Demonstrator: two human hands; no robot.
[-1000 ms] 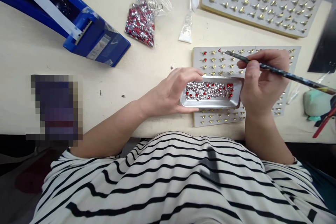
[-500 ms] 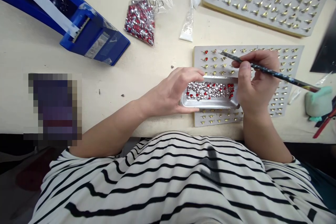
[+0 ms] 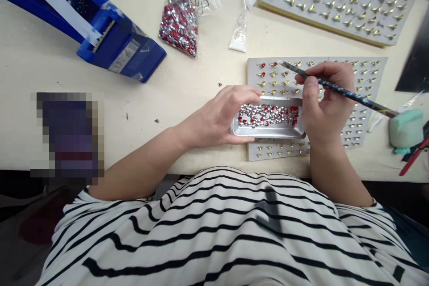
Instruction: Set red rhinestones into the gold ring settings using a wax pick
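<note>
My left hand (image 3: 231,114) grips the left end of a small metal tray (image 3: 268,132), thumb and fingers along its two long sides. Red and silver heart-shaped stones (image 3: 264,115) lie loose in it. The tray is over a grey foam board (image 3: 252,106) set with rows of gold rings. Between thumb and fingers my right hand (image 3: 326,98) holds a dark pencil-like stick (image 3: 348,92), its pale tip close to the top row. A red stone (image 3: 275,64) shows on the second ring there; two more red ones sit in the leftmost column.
A second ring board (image 3: 321,18) lies at the upper right. Behind the tray are a plastic bag of red stones (image 3: 179,27) and a cone-shaped clear bag (image 3: 239,31). A blue tape dispenser (image 3: 134,58) stands at the left; a pale green lump (image 3: 406,129) is at the right.
The second ring in the top row now shows a red stone. The stick's tip has shifted slightly up, off that ring. My left hand and the tray have stayed put.
</note>
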